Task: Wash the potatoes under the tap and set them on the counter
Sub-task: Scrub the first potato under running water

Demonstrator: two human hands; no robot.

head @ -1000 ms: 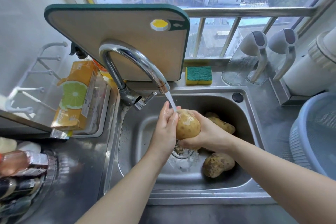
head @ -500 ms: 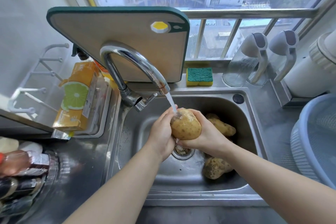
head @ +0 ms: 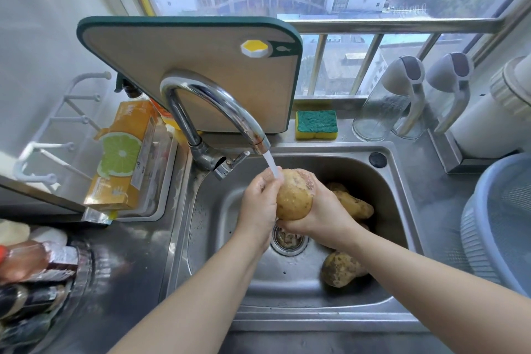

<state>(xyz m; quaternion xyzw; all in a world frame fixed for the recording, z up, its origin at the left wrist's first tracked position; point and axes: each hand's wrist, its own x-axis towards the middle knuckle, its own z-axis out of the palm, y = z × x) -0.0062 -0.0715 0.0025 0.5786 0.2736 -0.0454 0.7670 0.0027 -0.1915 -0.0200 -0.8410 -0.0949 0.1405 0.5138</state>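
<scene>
Surface (head: 135, 256), near edge: no potato set down on it yet.

Sink (head: 218, 227), front-right corner: one dirty potato (head: 342, 269) lies loose.

Over the drain (head: 288, 240): my right hand (head: 326, 217) cups the held potato (head: 294, 200) from beneath, fingers curled round it. My left hand (head: 258, 205) curls against its left side.

Water stream (head: 273, 167) from the tap (head: 218, 100) strikes its top end.

Judged: firm, fairly heavy, wet skin slippery. Best gripped round the thick middle, palm underneath.

Behind, by the sink's right wall: more potatoes (head: 355, 205) waiting.
</scene>
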